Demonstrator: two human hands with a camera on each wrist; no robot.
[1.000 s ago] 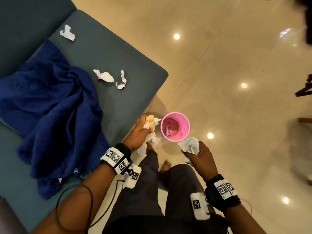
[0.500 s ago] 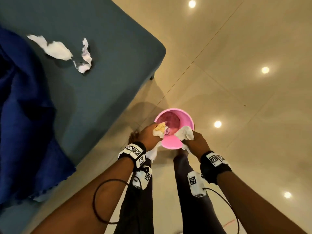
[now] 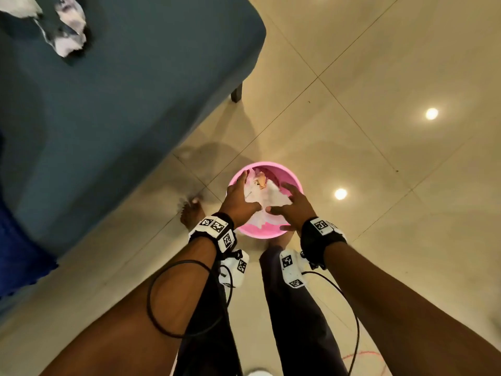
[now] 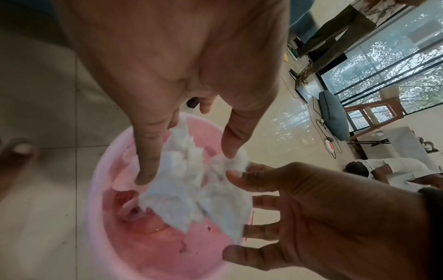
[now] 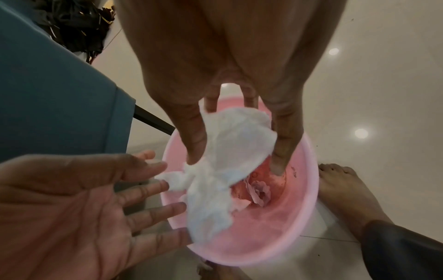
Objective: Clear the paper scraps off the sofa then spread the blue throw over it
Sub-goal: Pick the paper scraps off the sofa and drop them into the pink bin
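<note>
Paper scraps: we see a white crumpled wad [image 3: 267, 198] dropping into the mouth of the pink bin [image 3: 271, 231], between both hands; older pinkish scraps [image 5: 260, 191] lie at the bin's bottom.
Scraps on sofa: two more white pieces [image 3: 69, 31] lie on the teal sofa [image 3: 130, 99] seat, at the top left of our head view, well apart from the bin.
Left hand: our left hand [image 3: 238, 200] is spread over the bin's left rim, fingers straight and pointing down; in the left wrist view a fingertip [image 4: 146, 176] touches the wad, but nothing is pinched.
Right hand: our right hand [image 3: 294, 206] is spread over the right rim, fingers straight and apart; in the right wrist view the wad [image 5: 230, 151] sits between thumb and fingers, ungripped.
Blue throw: a dark blue fold [image 3: 19, 256] hangs over the sofa's front edge at the far left, mostly out of frame.
Bin: it stands on the glossy tiled floor [image 3: 379, 164], just beside the sofa's corner, between our bare feet [image 5: 342, 191].
</note>
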